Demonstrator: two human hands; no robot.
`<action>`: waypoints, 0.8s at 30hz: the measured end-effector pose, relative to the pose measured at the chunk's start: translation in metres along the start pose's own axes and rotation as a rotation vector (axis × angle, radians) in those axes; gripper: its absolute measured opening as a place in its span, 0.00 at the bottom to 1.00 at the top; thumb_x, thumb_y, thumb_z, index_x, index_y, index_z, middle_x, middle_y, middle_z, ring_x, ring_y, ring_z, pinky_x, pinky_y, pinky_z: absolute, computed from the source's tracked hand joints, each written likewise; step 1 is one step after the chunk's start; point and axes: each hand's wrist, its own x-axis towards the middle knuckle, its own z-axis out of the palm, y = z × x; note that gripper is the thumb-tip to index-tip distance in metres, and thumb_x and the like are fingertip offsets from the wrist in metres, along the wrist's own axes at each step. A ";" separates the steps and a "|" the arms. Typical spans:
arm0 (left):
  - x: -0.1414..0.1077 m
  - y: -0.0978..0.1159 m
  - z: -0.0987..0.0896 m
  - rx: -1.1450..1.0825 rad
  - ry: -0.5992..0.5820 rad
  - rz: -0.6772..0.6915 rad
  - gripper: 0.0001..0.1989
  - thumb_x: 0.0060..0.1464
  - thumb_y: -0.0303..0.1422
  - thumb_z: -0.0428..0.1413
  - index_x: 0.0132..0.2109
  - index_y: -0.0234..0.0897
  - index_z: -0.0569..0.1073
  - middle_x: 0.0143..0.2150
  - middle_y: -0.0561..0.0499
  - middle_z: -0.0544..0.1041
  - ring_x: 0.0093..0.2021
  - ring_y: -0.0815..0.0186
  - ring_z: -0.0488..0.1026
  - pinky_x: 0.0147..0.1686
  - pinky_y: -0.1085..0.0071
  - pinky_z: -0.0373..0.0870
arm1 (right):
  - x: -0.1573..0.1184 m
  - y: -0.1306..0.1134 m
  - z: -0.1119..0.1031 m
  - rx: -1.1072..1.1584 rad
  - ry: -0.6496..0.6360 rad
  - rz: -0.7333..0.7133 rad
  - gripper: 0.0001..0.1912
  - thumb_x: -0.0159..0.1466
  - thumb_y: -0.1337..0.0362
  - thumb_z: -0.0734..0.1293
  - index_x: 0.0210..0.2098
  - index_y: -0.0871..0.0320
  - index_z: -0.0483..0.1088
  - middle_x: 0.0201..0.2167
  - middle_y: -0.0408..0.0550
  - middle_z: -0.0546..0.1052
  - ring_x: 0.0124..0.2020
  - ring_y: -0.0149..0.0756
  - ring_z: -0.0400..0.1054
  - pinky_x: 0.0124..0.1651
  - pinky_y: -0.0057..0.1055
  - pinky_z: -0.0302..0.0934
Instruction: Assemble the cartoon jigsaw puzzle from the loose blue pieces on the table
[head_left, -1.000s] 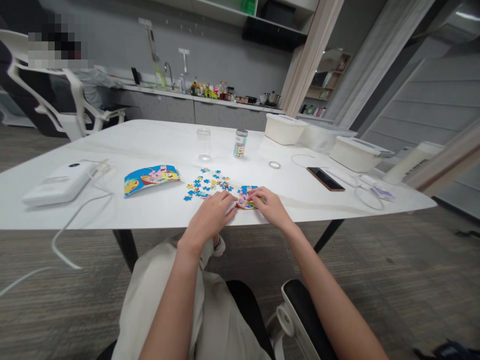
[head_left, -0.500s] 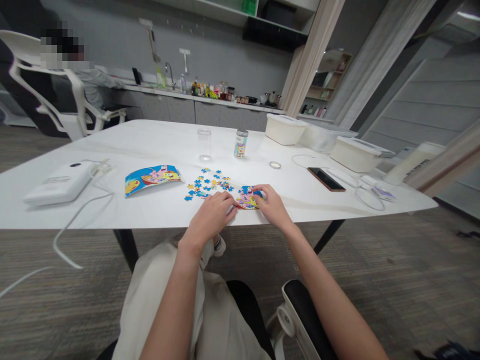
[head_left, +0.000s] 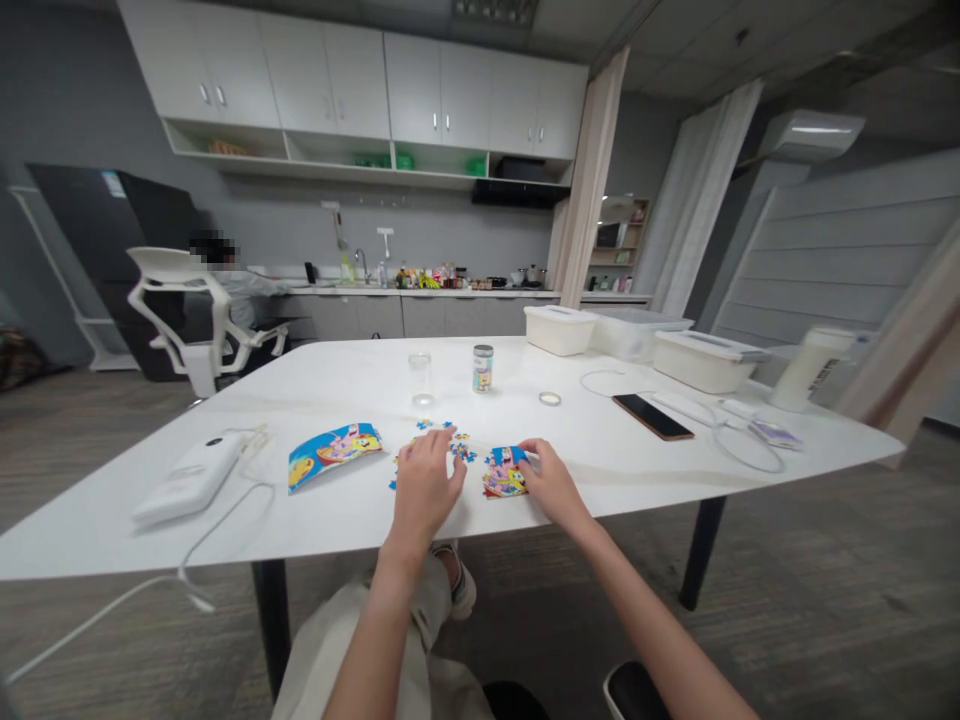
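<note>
My left hand point(head_left: 426, 482) is over the loose jigsaw pieces point(head_left: 463, 450), fingers stretched forward and thumb apart. It hides part of the pile, and I see nothing held in it. Beside it on the right, a joined section of jigsaw puzzle point(head_left: 504, 476) lies flat, showing pink and yellow cartoon figures on blue. My right hand point(head_left: 553, 482) grips this section at its right edge with bent fingers. To the left lies a slightly curled picture sheet point(head_left: 335, 452) with similar cartoon figures.
Behind the pieces stand a clear jar point(head_left: 421, 380) and a cartoon-printed can point(head_left: 483, 369). A ring-shaped lid point(head_left: 550, 398), a phone point(head_left: 652, 416) and cables lie right. A white device point(head_left: 191, 478) sits left. Storage boxes point(head_left: 560, 330) line the back right. A person point(head_left: 244, 292) sits beyond.
My left hand has lifted from the joined puzzle's left edge and moved left over the loose pieces. My right hand stays at the puzzle's right edge. The head view has tilted up.
</note>
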 end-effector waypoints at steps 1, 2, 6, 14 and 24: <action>0.013 -0.003 -0.005 0.007 0.071 0.011 0.14 0.58 0.27 0.49 0.52 0.36 0.68 0.45 0.45 0.76 0.47 0.58 0.72 0.47 0.60 0.63 | 0.000 0.000 0.000 0.001 -0.005 -0.004 0.10 0.59 0.65 0.59 0.40 0.58 0.65 0.42 0.52 0.72 0.47 0.42 0.67 0.54 0.43 0.60; 0.027 -0.008 -0.010 0.019 0.126 0.027 0.14 0.58 0.26 0.48 0.50 0.37 0.68 0.44 0.45 0.76 0.46 0.58 0.72 0.46 0.61 0.63 | 0.000 0.000 0.001 -0.002 -0.008 -0.008 0.10 0.59 0.65 0.59 0.40 0.57 0.65 0.42 0.53 0.72 0.47 0.43 0.67 0.54 0.43 0.61; 0.060 -0.035 -0.010 0.114 0.120 0.207 0.15 0.58 0.25 0.46 0.51 0.37 0.69 0.45 0.44 0.76 0.48 0.57 0.71 0.50 0.59 0.60 | 0.001 0.002 0.004 -0.004 0.011 -0.022 0.09 0.58 0.67 0.60 0.39 0.56 0.65 0.41 0.52 0.72 0.46 0.43 0.68 0.53 0.43 0.61; 0.038 -0.072 0.012 0.256 0.087 0.124 0.18 0.55 0.22 0.46 0.51 0.36 0.69 0.46 0.42 0.76 0.48 0.54 0.70 0.51 0.56 0.56 | -0.002 -0.002 0.001 -0.048 -0.002 -0.106 0.10 0.59 0.70 0.59 0.38 0.56 0.67 0.40 0.50 0.73 0.46 0.41 0.68 0.53 0.42 0.61; 0.038 -0.081 0.024 0.307 0.044 0.114 0.17 0.54 0.21 0.46 0.49 0.37 0.70 0.43 0.41 0.76 0.46 0.53 0.70 0.49 0.56 0.56 | 0.078 -0.041 0.033 -0.380 -0.496 -0.318 0.14 0.56 0.67 0.68 0.42 0.60 0.76 0.37 0.51 0.76 0.37 0.37 0.70 0.44 0.32 0.62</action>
